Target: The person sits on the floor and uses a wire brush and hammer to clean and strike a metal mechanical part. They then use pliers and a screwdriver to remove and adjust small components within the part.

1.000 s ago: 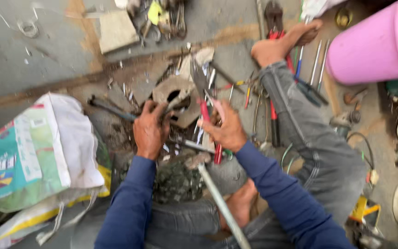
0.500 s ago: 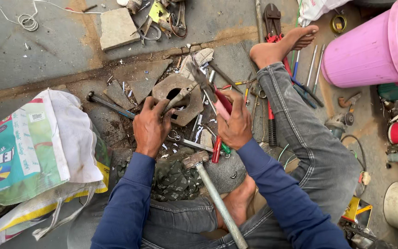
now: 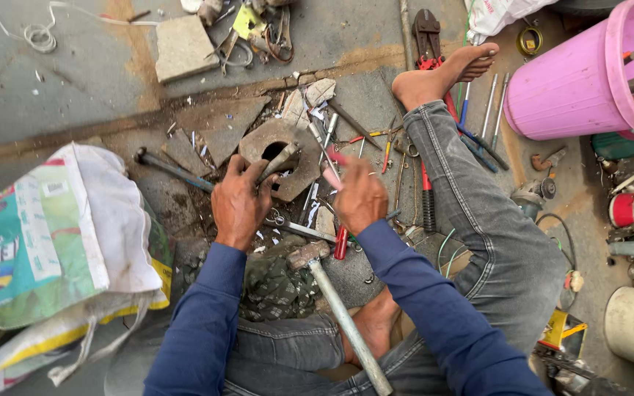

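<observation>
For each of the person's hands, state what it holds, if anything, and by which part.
Left hand: a grey metal piece, gripped at its lower end. Right hand: a red-handled tool, gripped around the handle; the motion blur hides its exact kind.

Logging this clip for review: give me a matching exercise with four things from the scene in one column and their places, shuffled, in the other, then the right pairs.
Things:
1. pink bucket
2. hammer
3. printed sack
4. bolt cutters

Places:
A. far left, beside the person's left arm
B. between the forearms, head near the hands, handle running back toward the lap
C. top right, lying on its side
D. top centre, just beyond the bare foot

Pairs: 1-C, 2-B, 3-A, 4-D
</observation>
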